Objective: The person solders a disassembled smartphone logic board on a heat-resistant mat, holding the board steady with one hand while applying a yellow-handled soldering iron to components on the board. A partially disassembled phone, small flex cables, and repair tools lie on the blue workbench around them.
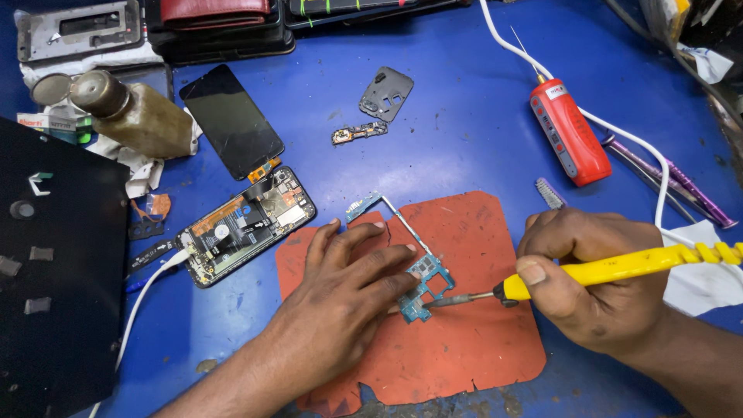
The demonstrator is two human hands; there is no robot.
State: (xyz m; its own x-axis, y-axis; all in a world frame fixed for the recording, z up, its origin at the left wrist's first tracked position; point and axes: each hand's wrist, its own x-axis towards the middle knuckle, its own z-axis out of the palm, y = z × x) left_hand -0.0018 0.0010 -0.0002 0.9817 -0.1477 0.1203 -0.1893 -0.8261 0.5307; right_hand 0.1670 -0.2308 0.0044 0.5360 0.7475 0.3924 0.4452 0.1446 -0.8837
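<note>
My left hand [340, 298] lies flat on a red-orange work mat [464, 348], its fingertips pinning down a thin blue-green phone circuit board [422, 275]. My right hand [588, 279] grips a yellow-handled soldering iron [619, 269]. The iron's metal tip touches the lower part of the board, just right of my left fingertips. The board's narrow frame runs up and left toward the mat's top edge.
An opened phone body [244, 224] with a white cable lies left of the mat. A detached black screen [231, 120], small loose parts [385, 94], a brown bottle [135, 114], a red tool [569, 131] and purple tweezers [681, 186] lie on the blue table. A black panel [58, 271] stands at left.
</note>
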